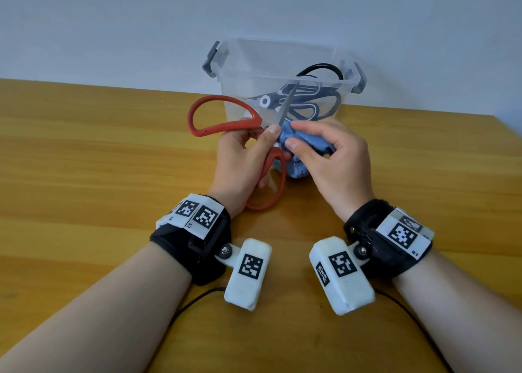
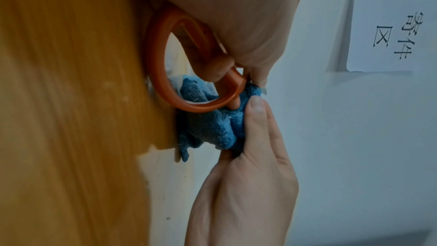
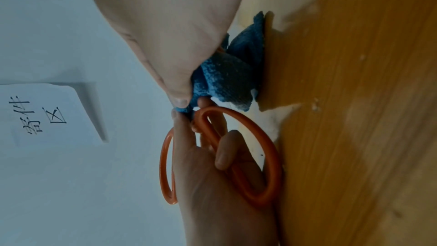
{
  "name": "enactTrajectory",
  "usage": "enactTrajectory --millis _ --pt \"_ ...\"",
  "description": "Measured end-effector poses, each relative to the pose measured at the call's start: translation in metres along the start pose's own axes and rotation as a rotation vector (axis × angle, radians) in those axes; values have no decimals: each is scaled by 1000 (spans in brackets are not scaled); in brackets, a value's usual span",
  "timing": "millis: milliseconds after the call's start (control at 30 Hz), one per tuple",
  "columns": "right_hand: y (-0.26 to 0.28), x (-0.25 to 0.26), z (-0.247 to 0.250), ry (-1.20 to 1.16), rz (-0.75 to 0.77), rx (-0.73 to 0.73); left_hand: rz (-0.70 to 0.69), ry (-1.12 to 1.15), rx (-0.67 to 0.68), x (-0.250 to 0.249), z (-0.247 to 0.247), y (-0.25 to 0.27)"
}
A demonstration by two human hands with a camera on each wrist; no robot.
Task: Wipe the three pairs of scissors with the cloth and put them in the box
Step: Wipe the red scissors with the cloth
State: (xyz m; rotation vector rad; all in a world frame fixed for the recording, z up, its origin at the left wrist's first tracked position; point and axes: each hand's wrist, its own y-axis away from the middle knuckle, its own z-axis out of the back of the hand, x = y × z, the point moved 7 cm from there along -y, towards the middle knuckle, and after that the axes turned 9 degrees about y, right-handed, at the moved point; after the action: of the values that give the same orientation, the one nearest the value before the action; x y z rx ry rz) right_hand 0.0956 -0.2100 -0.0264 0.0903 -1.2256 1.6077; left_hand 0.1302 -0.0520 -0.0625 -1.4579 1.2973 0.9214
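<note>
A white paper sheet (image 2: 387, 31) on the wall reads "寄件区"; the right wristband tag (image 1: 414, 252) reads "R1".

The scissors (image 1: 223, 118) in the left hand (image 1: 240, 163) had orange-red handle loops and a bare silver blade, and the cloth (image 1: 299, 158) bunched in the right hand (image 1: 333, 160) was mid-blue with a knitted texture. The box (image 1: 282, 70) was clear plastic with grey latches; the scissors in the box (image 1: 305, 101) were black with a white pivot ring. The table (image 1: 99, 160) was honey-yellow wood grain, the wall (image 1: 113, 19) pale grey-blue, the wrist bands (image 1: 203, 257) black with white blocks carrying black-and-white square codes
</note>
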Motion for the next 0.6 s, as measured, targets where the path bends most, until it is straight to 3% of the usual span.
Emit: enactTrajectory --millis 367,600 --pt "-1 -1 -2 47 6 -47 -93 -43 46 -6 -7 5" --pt "1 -41 8 10 -283 -144 -126 -83 38 -7 -8 5"
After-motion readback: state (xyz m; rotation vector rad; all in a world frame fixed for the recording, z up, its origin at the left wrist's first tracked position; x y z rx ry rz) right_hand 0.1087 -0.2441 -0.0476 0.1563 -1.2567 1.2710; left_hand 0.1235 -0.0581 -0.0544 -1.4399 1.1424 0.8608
